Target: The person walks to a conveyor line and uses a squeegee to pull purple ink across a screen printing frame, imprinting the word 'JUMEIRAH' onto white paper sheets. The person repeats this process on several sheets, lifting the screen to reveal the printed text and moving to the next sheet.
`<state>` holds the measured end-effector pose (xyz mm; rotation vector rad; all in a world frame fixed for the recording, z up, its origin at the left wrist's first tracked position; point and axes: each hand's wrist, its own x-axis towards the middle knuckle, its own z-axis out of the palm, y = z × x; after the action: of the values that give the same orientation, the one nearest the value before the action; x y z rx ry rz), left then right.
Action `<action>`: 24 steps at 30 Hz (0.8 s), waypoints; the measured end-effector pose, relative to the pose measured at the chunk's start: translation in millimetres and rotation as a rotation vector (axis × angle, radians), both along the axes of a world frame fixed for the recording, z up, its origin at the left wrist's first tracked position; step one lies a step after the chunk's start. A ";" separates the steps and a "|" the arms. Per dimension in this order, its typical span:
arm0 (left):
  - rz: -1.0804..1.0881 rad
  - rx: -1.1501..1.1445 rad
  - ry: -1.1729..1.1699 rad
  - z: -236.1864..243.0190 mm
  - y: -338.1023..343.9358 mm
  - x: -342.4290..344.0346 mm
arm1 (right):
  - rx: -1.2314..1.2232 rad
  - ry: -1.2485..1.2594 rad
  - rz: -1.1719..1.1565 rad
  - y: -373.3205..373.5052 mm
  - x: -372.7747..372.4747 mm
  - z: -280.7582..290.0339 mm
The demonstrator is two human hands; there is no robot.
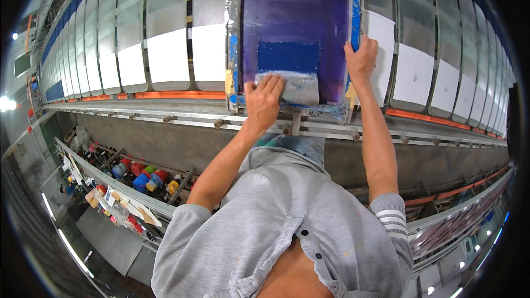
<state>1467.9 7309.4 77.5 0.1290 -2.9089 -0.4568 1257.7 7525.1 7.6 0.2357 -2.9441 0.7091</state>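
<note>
In front of me lies a screen-printing frame [232,58] with ink-stained edges and patches of blue and tan tape. Its mesh [295,8] is dark purple. Near the close end of the mesh rests a wide, ink-smeared squeegee [301,89]. My left hand [264,98] is closed on the squeegee's left side, fingers over its top. Just beyond the blade shows a rectangle of thick blue ink [288,57]. On the frame's right edge, my right hand [362,59] is closed around the rail, with the thumb toward the mesh. Its fingertips are partly hidden.
Rows of printing boards with white pieces [167,58] stretch away on both sides. A metal rail with an orange strip [182,95] runs along the table's near edge. Behind me on the left, a lower shelf holds several coloured ink containers [148,179].
</note>
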 end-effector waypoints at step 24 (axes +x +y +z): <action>-0.073 0.073 -0.127 27.4 -199.2 43.5 | -0.227 0.131 -0.080 -192.7 84.5 1.4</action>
<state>1511.4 7110.3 104.9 0.0651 -3.0303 -0.5884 1342.2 7332.4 9.0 0.1383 -2.7046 0.9664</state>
